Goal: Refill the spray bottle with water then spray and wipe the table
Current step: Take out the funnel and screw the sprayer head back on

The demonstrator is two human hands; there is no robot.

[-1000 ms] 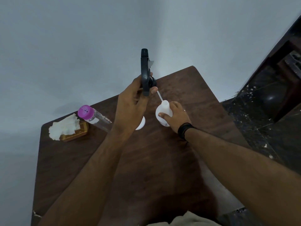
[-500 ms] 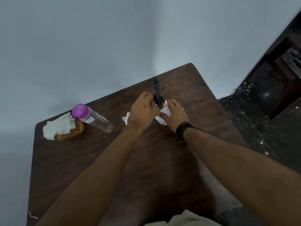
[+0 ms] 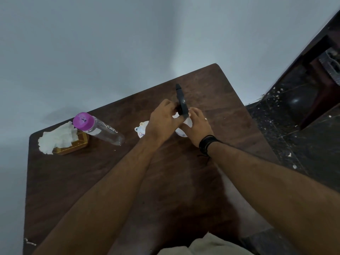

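Note:
A small white spray bottle [image 3: 181, 132] stands on the dark wooden table [image 3: 92, 177], mostly covered by my hands. My right hand [image 3: 197, 124] grips its body from the right. My left hand [image 3: 163, 122] holds the black spray head [image 3: 181, 100], which sits on the bottle's neck with its nozzle pointing away from me. A clear water bottle [image 3: 103, 130] with a purple cap [image 3: 83, 121] stands at the left. A crumpled white cloth [image 3: 56, 139] lies over a small brown tray [image 3: 73, 146].
A small white funnel [image 3: 141, 129] lies on the table just left of my left hand. The table's far edge meets a pale wall. To the right the table ends above a dark speckled floor [image 3: 298, 137] with dark furniture.
My left hand brought the black spray head down from the air, its tube going into the white bottle. The head now sits on the neck. My right hand stayed on the bottle.

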